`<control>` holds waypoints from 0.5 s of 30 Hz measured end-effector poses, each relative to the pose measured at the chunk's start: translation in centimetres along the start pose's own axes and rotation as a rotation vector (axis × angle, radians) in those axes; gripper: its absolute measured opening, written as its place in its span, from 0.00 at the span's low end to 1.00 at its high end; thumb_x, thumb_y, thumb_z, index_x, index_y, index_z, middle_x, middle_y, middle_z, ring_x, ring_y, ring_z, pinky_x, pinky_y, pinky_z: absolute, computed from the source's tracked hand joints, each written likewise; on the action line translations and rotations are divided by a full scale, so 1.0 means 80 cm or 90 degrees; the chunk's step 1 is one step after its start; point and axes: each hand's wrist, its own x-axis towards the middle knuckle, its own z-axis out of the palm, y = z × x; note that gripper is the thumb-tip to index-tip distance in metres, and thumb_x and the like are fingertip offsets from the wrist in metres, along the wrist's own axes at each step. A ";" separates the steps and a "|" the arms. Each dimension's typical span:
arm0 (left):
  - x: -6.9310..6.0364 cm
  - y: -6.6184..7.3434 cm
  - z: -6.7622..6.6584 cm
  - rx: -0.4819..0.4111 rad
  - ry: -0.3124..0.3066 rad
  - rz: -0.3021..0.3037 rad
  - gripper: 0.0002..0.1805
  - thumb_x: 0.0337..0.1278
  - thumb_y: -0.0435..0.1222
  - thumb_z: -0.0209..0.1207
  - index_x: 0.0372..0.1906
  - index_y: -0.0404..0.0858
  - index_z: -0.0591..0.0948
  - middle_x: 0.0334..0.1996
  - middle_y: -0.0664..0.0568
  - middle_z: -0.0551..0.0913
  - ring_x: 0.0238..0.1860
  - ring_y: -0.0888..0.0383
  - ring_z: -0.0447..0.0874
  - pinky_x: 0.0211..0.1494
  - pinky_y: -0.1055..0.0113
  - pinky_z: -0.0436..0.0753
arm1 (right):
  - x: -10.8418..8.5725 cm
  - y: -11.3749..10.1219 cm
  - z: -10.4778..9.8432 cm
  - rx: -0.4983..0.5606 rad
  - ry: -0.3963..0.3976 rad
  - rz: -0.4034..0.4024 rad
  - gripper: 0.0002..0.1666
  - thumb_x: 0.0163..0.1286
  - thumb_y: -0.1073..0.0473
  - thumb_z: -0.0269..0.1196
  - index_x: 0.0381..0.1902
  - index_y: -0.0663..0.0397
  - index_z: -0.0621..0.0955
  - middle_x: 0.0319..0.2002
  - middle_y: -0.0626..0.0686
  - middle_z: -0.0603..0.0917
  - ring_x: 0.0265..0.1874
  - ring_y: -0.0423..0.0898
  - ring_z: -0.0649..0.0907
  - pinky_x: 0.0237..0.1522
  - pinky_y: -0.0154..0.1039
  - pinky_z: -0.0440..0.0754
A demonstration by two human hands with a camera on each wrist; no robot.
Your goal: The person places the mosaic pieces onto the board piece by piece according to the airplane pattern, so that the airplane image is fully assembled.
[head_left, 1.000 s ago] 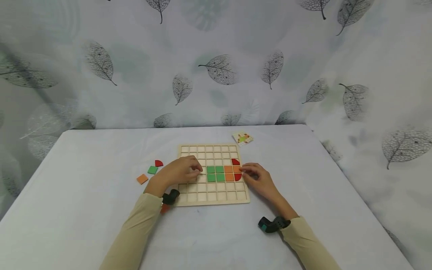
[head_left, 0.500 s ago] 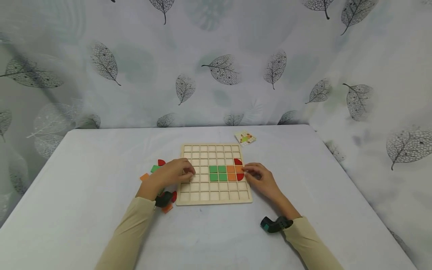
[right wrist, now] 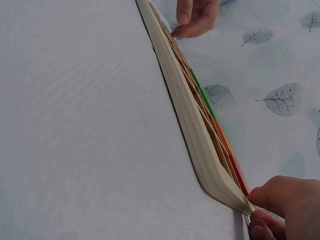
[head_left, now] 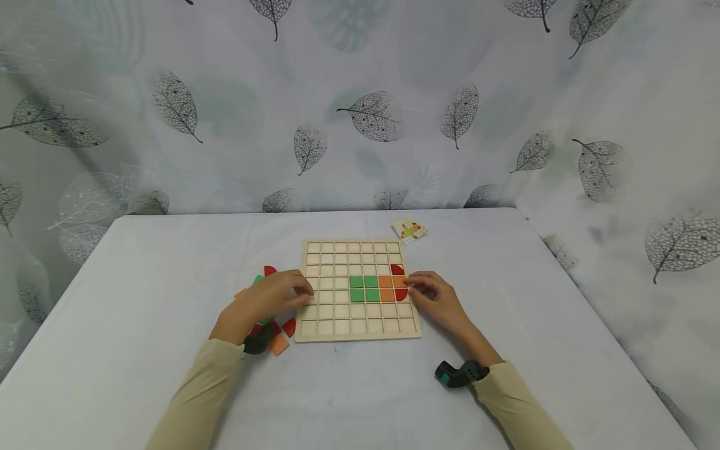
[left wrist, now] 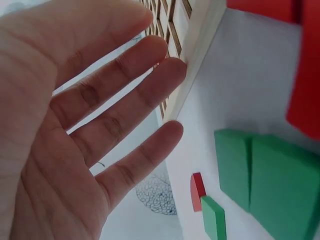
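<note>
A square wooden grid board lies on the white table. Green tiles and orange tiles fill some of its cells, with a red quarter-circle above and another below at the right. My left hand hovers at the board's left edge, fingers relaxed and apart; nothing is in it in the left wrist view. Loose green pieces and red pieces lie under and beside that hand, partly hidden by it. My right hand holds the board's right edge between thumb and fingers.
A small printed card lies behind the board's far right corner. Near the board's front left corner are a loose orange square and a red quarter-circle. A leaf-patterned cloth hangs behind the table.
My left hand has moved left and a little towards me, from over the board to its left edge above the loose pieces. The right hand stays at the board's right edge.
</note>
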 end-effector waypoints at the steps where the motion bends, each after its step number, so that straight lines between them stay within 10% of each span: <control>1: -0.002 0.000 0.000 0.004 -0.003 0.002 0.05 0.61 0.31 0.60 0.38 0.37 0.85 0.38 0.55 0.81 0.38 0.61 0.79 0.45 0.64 0.80 | -0.001 -0.006 -0.001 -0.001 0.000 -0.003 0.14 0.65 0.72 0.62 0.49 0.69 0.82 0.52 0.66 0.80 0.41 0.56 0.80 0.43 0.30 0.76; 15: -0.030 -0.002 -0.004 0.011 -0.023 -0.003 0.04 0.59 0.34 0.63 0.39 0.41 0.85 0.38 0.57 0.81 0.38 0.61 0.79 0.45 0.64 0.80 | -0.003 -0.034 -0.010 0.005 -0.017 0.003 0.13 0.65 0.74 0.61 0.48 0.73 0.81 0.52 0.69 0.79 0.42 0.60 0.80 0.45 0.39 0.79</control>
